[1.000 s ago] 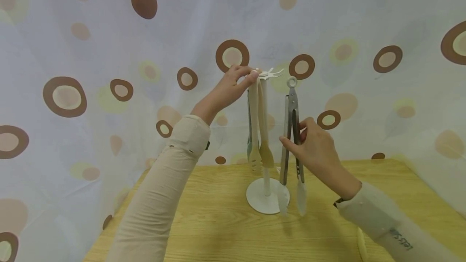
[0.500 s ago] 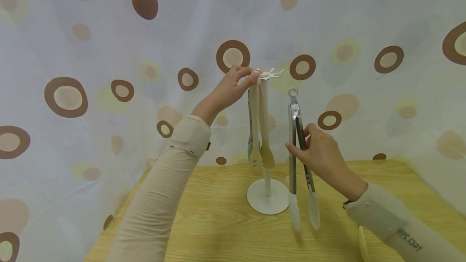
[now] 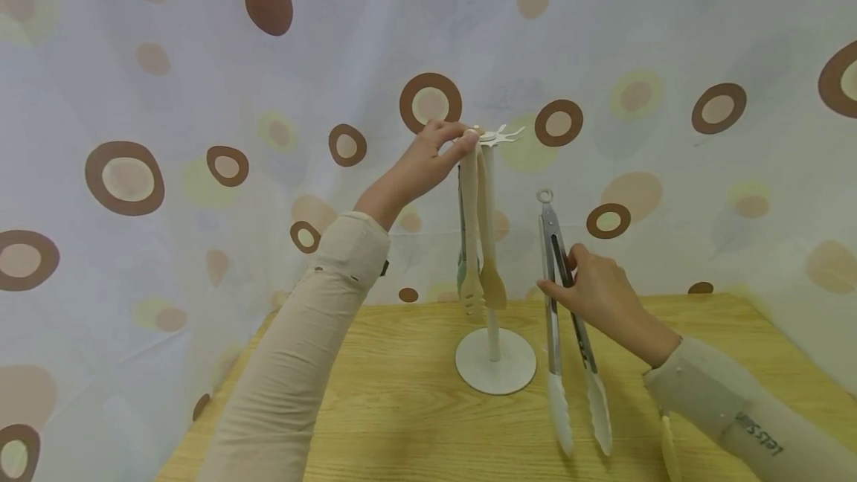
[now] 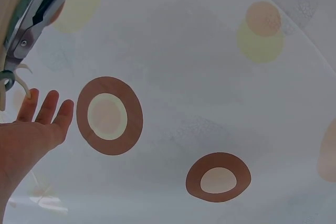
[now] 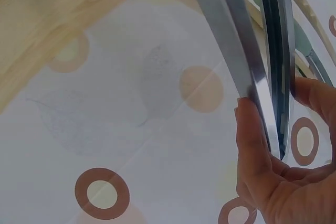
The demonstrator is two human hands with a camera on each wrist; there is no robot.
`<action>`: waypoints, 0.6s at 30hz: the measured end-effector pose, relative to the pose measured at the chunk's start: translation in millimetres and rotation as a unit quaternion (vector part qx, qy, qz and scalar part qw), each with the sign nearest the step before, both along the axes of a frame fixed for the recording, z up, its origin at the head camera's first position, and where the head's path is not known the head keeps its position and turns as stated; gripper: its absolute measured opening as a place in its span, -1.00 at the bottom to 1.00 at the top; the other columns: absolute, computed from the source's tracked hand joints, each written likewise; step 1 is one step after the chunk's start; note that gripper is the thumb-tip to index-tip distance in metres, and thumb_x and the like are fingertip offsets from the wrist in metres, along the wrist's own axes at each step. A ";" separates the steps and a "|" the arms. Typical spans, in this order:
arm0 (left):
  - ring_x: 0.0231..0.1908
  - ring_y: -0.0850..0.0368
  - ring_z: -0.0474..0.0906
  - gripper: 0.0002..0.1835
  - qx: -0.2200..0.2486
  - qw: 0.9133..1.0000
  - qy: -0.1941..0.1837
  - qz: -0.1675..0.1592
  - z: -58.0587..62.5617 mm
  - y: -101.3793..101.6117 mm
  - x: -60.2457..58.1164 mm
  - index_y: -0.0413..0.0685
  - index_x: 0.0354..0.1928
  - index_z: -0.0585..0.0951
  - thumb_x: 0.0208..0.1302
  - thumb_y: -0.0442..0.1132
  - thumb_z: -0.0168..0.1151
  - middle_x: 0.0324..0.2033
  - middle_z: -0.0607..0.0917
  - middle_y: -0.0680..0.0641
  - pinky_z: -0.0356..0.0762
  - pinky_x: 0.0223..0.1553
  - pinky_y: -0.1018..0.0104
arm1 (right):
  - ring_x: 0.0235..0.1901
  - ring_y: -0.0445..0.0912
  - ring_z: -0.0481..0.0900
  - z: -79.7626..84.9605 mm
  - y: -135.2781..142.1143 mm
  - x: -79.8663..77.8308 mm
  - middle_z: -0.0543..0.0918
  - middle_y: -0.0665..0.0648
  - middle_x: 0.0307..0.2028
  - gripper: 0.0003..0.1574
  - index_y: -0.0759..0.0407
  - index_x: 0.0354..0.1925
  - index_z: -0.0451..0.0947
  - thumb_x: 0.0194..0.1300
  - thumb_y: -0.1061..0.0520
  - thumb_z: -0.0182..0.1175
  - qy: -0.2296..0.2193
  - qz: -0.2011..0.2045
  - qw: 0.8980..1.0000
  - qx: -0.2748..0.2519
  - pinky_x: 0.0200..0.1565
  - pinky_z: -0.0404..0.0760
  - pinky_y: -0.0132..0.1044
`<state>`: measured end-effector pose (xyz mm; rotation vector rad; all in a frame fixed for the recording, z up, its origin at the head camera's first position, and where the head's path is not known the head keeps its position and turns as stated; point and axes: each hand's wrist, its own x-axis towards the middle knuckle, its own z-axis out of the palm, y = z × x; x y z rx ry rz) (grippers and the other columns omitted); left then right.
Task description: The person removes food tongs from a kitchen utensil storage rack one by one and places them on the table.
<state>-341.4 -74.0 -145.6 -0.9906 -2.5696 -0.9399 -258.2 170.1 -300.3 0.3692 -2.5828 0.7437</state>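
Observation:
A white utensil stand [image 3: 478, 374] with a round base and a crown of hooks stands on the table. My left hand [image 3: 428, 158] holds its top, thumb in front; in the left wrist view its fingertips lie beside a hook. Below that hand hang a cream pasta server [image 3: 472, 292] and a cream flat-headed utensil [image 3: 494, 290]. Green-tipped metal tongs [image 4: 23, 40] hang behind them, partly hidden. Right of the stand, my right hand [image 3: 602, 288] grips steel tongs [image 3: 552, 326] between thumb and fingers. They hang tilted, ring up, arms spread, white scalloped tips low, apart from the stand.
The wood-grain table [image 3: 388, 393] runs back to a dotted curtain [image 3: 321, 58], which also hangs along both sides. A pale yellow object [image 3: 668, 448] lies at the front right, partly hidden by my right sleeve.
My right hand has moved down and slightly right with the steel tongs, away from the stand. The left hand has kept its place on top of the stand.

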 end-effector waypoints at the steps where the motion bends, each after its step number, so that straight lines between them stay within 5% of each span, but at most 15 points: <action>1: 0.30 -0.01 0.17 -0.52 0.000 1.000 0.001 0.000 0.0 0.2 -0.1 0.09 0.31 0.43 0.51 0.10 -0.15 0.30 0.25 -0.07 0.15 0.29 0.03 | -0.69 -0.09 0.37 -1.9 1.7 -1.0 0.41 0.13 -0.64 -0.51 0.30 -0.38 0.29 0.21 -0.02 0.33 -0.007 -0.001 1.000 0.003 -0.61 0.32 -0.24; 18: 0.30 -0.04 0.18 -0.52 -0.005 1.000 0.006 -0.004 -0.1 -0.2 -0.2 0.08 0.32 0.42 0.51 0.09 -0.16 0.30 0.25 -0.09 0.15 0.29 0.02 | -0.69 -0.09 0.27 -27.2 21.9 -9.8 0.31 0.11 -0.64 -0.53 0.29 -0.42 0.26 0.22 0.00 0.28 -0.104 0.012 0.994 0.035 -0.60 0.24 -0.26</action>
